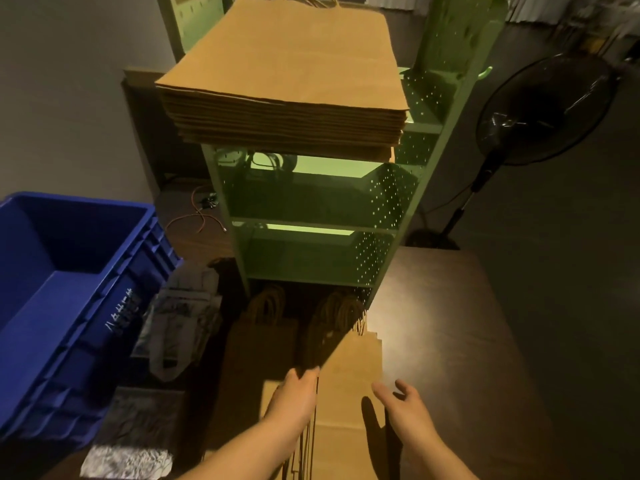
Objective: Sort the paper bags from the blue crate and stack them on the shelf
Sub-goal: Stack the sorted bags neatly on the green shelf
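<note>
Two hands work over a floor pile; sorting looks largely done. Green shelf (311,202) carries a tall stack (284,109) of flat bags on its top tier. Blue crate (65,299), at left, shows a bare interior. Floor bags (349,382) lie below the shelf. Left hand (294,396) presses the pile's edge, fingers straight; right hand (405,403) hovers released. Next, probably: gather both sides, lift level.

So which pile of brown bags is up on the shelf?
The big flat stack on the green shelf. The other brown bags lie on the floor by the hands.
</note>
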{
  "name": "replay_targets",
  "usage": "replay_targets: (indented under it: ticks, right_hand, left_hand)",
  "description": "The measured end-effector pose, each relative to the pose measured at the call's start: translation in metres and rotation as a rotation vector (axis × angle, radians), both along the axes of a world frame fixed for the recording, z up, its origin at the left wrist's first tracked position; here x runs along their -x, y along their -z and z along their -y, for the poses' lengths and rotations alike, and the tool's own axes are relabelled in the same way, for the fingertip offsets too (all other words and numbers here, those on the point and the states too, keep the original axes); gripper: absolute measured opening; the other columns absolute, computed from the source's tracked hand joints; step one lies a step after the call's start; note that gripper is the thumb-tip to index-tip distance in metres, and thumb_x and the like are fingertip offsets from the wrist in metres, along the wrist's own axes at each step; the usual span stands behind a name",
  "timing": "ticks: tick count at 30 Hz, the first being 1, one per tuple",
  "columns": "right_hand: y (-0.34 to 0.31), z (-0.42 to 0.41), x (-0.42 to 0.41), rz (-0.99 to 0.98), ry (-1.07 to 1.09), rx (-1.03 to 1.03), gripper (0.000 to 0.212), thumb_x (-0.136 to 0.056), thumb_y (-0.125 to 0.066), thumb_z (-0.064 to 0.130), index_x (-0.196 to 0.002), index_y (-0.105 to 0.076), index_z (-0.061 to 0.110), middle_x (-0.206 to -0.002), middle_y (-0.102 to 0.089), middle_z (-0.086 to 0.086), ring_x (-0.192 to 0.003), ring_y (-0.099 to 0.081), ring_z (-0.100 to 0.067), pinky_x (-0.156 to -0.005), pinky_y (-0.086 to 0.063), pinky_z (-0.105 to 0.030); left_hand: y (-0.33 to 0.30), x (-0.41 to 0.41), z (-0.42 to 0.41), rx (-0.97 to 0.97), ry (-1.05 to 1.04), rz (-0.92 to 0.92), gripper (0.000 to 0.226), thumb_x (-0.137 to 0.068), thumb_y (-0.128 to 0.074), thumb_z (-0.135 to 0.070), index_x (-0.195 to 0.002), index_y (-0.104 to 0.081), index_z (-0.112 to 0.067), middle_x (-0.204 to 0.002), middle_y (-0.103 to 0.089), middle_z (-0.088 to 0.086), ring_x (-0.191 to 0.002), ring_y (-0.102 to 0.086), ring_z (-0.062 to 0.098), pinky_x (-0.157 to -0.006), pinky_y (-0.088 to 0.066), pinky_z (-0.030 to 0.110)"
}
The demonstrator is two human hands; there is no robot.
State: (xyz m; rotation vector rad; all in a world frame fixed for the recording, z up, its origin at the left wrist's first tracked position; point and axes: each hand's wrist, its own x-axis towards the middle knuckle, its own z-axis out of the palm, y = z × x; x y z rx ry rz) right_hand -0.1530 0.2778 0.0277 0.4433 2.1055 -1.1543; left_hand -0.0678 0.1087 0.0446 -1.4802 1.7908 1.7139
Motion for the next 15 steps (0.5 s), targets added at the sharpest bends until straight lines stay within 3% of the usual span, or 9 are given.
replay_targets:
  ticks: [2,4,6,8,9,13,15]
  right_hand:
    - [0.005,0.001,-0.001,0.076,0.004,0.027,0.078,-0.091,-0.069,0.050,-0.153,-0.037,0.016,-0.153,-0.046,-0.010,-0.137,-0.048,-0.033,-0.108,-0.044,-0.046]
    - [0.011,0.002,-0.001,0.123,0.003,0.057,0.074,-0.090,-0.070,0.050,-0.149,-0.044,0.014,-0.146,-0.053,-0.009,-0.130,-0.053,-0.031,-0.104,-0.047,-0.044]
    - [0.017,0.004,0.000,0.175,0.051,0.124,0.065,-0.090,-0.072,0.045,-0.142,-0.052,0.011,-0.124,-0.065,-0.007,-0.109,-0.063,-0.027,-0.086,-0.054,-0.039]
    - [0.013,0.009,-0.001,0.221,0.092,0.205,0.052,-0.093,-0.070,0.039,-0.133,-0.057,0.008,-0.105,-0.068,-0.005,-0.089,-0.064,-0.022,-0.064,-0.051,-0.032]
    - [0.014,0.009,-0.001,0.237,0.086,0.224,0.049,-0.095,-0.069,0.037,-0.131,-0.058,0.007,-0.103,-0.069,-0.006,-0.086,-0.066,-0.021,-0.060,-0.049,-0.031]
    - [0.015,0.014,-0.005,0.245,0.053,0.296,0.038,-0.096,-0.067,0.035,-0.124,-0.064,0.009,-0.102,-0.075,-0.009,-0.088,-0.072,-0.026,-0.063,-0.054,-0.032]
    - [0.016,0.015,-0.006,0.249,0.018,0.317,0.034,-0.096,-0.067,0.036,-0.120,-0.067,0.012,-0.097,-0.078,-0.006,-0.085,-0.075,-0.024,-0.063,-0.057,-0.031]
  left_hand:
    - [0.006,0.002,-0.005,-0.008,0.003,0.034,0.068,-0.106,-0.040,-0.054,-0.162,-0.026,-0.019,-0.160,-0.040,0.009,-0.145,-0.038,0.034,-0.118,-0.032,0.047]
    - [0.009,0.000,-0.008,-0.001,0.020,0.044,0.071,-0.105,-0.039,-0.055,-0.163,-0.023,-0.016,-0.163,-0.036,0.010,-0.148,-0.036,0.035,-0.120,-0.030,0.048]
    - [0.014,0.000,-0.009,-0.010,0.008,0.061,0.073,-0.104,-0.040,-0.057,-0.162,-0.025,-0.016,-0.162,-0.037,0.010,-0.146,-0.037,0.035,-0.121,-0.031,0.049]
    - [0.019,0.000,-0.011,-0.035,-0.015,0.084,0.073,-0.104,-0.041,-0.057,-0.162,-0.027,-0.016,-0.160,-0.039,0.010,-0.145,-0.038,0.035,-0.121,-0.032,0.049]
    - [0.024,0.001,-0.011,-0.055,-0.029,0.095,0.072,-0.103,-0.042,-0.058,-0.161,-0.028,-0.016,-0.159,-0.041,0.011,-0.144,-0.039,0.035,-0.120,-0.032,0.049]
    - [0.038,0.001,-0.010,-0.172,-0.079,0.108,0.073,-0.089,-0.048,-0.073,-0.142,-0.054,-0.024,-0.132,-0.065,0.007,-0.120,-0.059,0.032,-0.108,-0.046,0.051]
    - [0.068,0.001,-0.009,-0.207,-0.092,0.118,0.083,-0.074,-0.050,-0.084,-0.135,-0.060,-0.027,-0.125,-0.069,0.005,-0.112,-0.064,0.032,-0.102,-0.051,0.051]
